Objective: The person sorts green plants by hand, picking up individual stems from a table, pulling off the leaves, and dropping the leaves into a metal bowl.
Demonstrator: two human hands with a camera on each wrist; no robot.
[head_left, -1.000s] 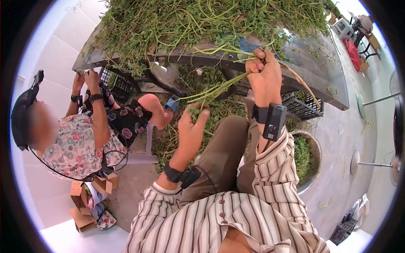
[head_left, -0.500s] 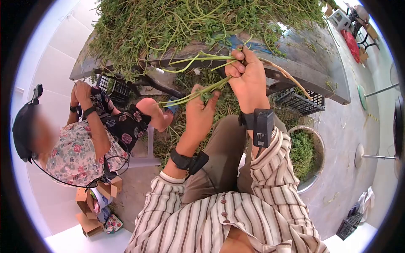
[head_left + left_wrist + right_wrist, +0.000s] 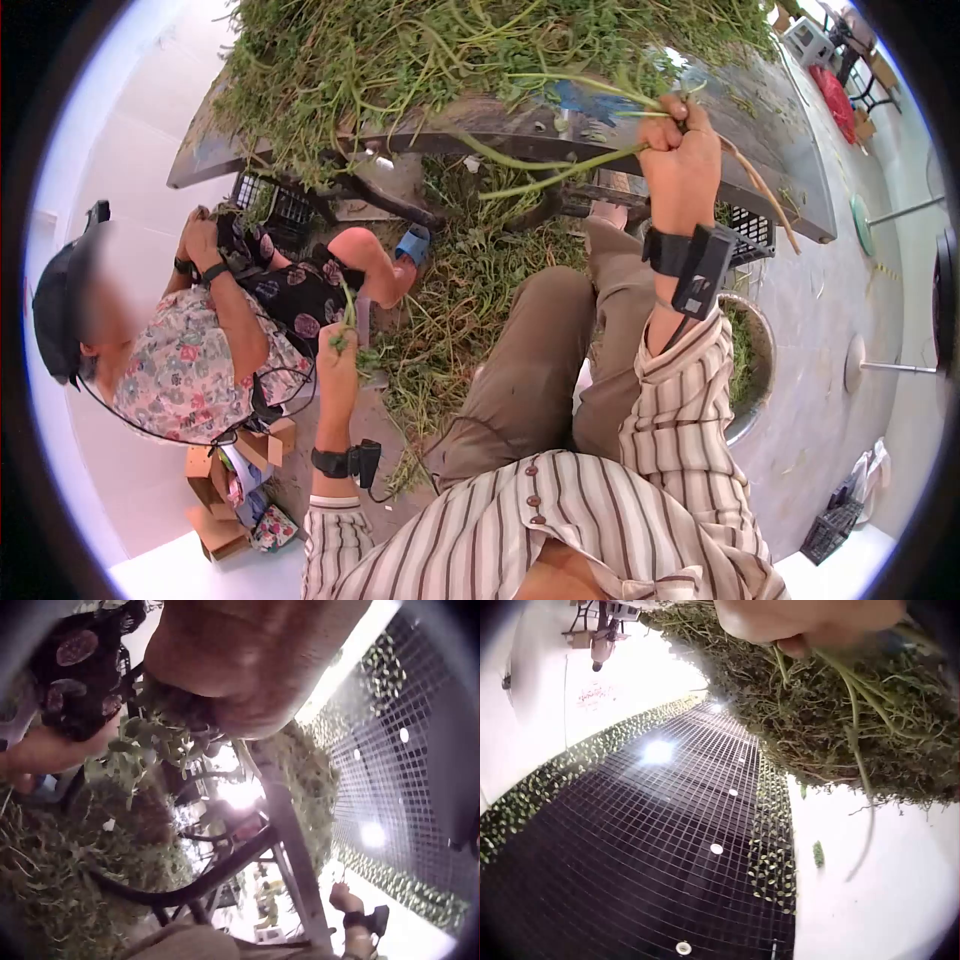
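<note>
Over the table's near edge, my right hand (image 3: 685,170) pinches several long green stems (image 3: 565,180) that stick out to the left. A tan stalk (image 3: 765,185) hangs down on that hand's other side. My left hand (image 3: 338,370) is low at the left, well apart from the right, and holds a small leafy sprig (image 3: 350,305). In the left wrist view green leaves (image 3: 154,742) show under the hand, whose fingertips are hidden. The right wrist view has fingers (image 3: 802,619) at the top with stems (image 3: 855,690) coming out below them.
A large heap of greens (image 3: 480,60) covers much of the dark table (image 3: 790,190). More cuttings (image 3: 440,340) litter the floor beneath. Another person (image 3: 190,340) sits close at the left. A round tub (image 3: 765,370) and a black crate (image 3: 752,235) stand at the right.
My left hand has come away from the stems, down and left, with a leafy sprig in it. My right hand first shifted left, then back right, keeping its stems.
</note>
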